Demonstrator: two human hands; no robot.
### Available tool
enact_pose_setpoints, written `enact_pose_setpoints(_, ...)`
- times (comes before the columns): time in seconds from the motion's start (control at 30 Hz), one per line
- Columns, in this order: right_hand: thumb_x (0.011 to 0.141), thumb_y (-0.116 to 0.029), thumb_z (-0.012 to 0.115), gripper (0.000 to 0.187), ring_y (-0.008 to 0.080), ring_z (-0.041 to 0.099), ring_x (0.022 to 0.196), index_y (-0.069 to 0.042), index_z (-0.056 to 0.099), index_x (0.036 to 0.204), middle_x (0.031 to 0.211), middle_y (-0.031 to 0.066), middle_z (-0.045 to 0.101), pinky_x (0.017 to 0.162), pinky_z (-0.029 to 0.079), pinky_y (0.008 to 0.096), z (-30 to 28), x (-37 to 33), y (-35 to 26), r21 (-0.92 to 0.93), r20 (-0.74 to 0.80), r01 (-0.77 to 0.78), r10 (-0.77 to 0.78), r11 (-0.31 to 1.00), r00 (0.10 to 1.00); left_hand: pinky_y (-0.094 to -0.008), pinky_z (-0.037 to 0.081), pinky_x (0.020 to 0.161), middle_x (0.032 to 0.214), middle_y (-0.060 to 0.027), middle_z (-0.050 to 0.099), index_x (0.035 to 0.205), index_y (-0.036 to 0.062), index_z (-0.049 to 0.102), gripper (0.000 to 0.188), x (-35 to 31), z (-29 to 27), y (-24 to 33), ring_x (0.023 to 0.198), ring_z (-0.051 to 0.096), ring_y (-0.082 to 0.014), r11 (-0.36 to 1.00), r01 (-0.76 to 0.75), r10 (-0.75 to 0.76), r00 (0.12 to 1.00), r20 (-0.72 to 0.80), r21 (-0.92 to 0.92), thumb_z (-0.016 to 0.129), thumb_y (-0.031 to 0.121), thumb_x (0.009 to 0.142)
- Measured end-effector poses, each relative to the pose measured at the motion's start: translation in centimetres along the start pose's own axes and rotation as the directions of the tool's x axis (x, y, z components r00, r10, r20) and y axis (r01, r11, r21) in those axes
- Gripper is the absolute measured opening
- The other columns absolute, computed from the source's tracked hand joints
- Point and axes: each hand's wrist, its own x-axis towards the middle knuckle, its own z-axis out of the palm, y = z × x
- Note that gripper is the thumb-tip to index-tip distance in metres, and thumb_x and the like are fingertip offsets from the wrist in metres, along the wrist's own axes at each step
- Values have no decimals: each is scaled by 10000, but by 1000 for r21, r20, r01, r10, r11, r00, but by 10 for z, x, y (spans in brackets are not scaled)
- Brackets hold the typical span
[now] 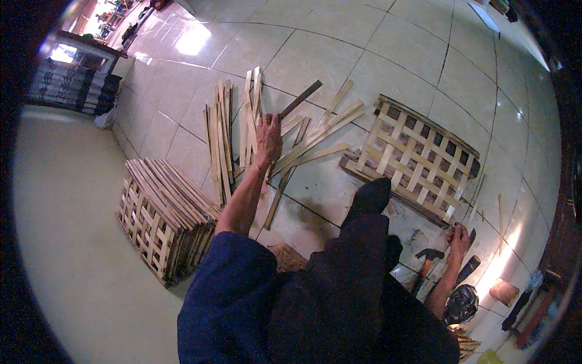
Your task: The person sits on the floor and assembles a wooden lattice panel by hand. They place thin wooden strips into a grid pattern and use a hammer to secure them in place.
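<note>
My left hand (268,141) is closed round a dark brown wooden strip (302,99), which sticks out up and to the right. Beneath and beside that hand lie loose pale strips (324,134) on the tiles. To the right is a woven lattice panel (418,155) of pale strips with dark edge pieces. My dark-covered foot (371,197) is at the panel's near edge. By the panel's near right corner, my right hand (459,241) has its fingers curled together; what they grip, if anything, is too small to make out. A dark pointed piece (472,235) shows beside it.
A stack of woven panels (167,218) leans together at the left, near a bundle of strips (221,136). A hammer (428,259) with an orange handle lies by my right forearm. Beyond are a black plastic bag (462,303) and a wooden block (504,292).
</note>
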Motion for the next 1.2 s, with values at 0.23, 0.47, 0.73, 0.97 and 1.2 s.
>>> enact_pose_setpoints(0.23,956,-303,553,288,74,486,641,-62,609,1102,812,-13,549,556,416,225,-3,7,2,-21,-17,6,-7,1000,1000,-459,444,853,1115,-213,507,1258,21,444,453,-3,-7,26,1011,513,-398,955,-62,37,995,-90,-291,517,-46,816)
enact_pose_setpoints(0.47,959,-306,545,296,80,488,638,-61,607,1112,806,-11,555,548,413,235,-3,13,25,-89,-25,66,-68,994,997,-440,433,904,1156,-214,523,1281,14,437,415,-6,-14,47,1059,517,-385,885,-174,183,983,-21,-432,493,-7,870)
enact_pose_setpoints(0.73,956,-322,551,307,68,487,636,-63,608,1110,778,-22,547,553,414,229,-3,12,19,-111,-34,95,-100,989,994,-415,484,795,1034,-173,579,1188,23,558,313,17,19,50,929,580,-344,915,-221,105,938,-329,-338,582,29,875)
enact_pose_setpoints(0.97,957,-318,549,290,68,499,635,-65,615,1083,776,-20,547,560,408,218,3,-8,-5,-10,-33,-9,9,1000,999,-356,482,753,964,-138,604,1195,41,585,297,69,-49,75,881,593,-267,885,-111,-118,885,-450,-452,578,96,903)
enact_pose_setpoints(1.2,960,-288,547,258,69,504,636,-59,616,1057,774,-19,547,563,414,219,9,-7,4,2,2,-13,13,1000,1000,-368,467,765,1009,-157,582,1244,49,550,366,41,-14,21,897,577,-300,951,-64,27,992,-124,-301,590,127,888)
